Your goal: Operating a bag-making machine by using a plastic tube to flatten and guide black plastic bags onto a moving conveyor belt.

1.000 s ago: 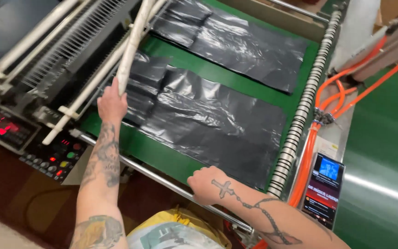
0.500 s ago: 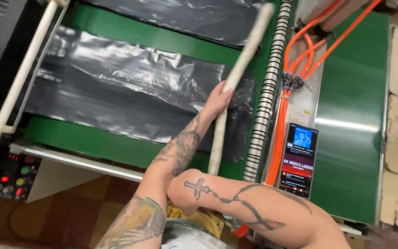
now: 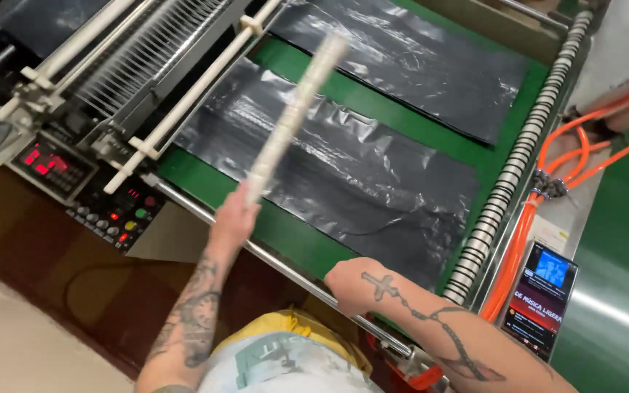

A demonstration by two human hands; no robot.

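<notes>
Head view: left hand (image 3: 233, 218) has its grip closed round the low end of a white rod (image 3: 294, 115), which looks stiff and light. Right hand (image 3: 351, 284) presses flat on the black plastic sheet (image 3: 343, 175), thin, floppy, probably slippery.

Glossy, crinkled black plastic sheets (image 3: 343, 171) lie on a matt green conveyor belt (image 3: 293, 233). The white rod (image 3: 296, 113) looks rough and wrapped. Orange hoses (image 3: 518, 247) are smooth plastic; the front rail (image 3: 285, 269) is shiny metal.

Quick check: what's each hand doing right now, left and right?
Left hand: closed around the near end of a white rod.
Right hand: resting at the green belt's near edge; grip cannot be told.
</notes>
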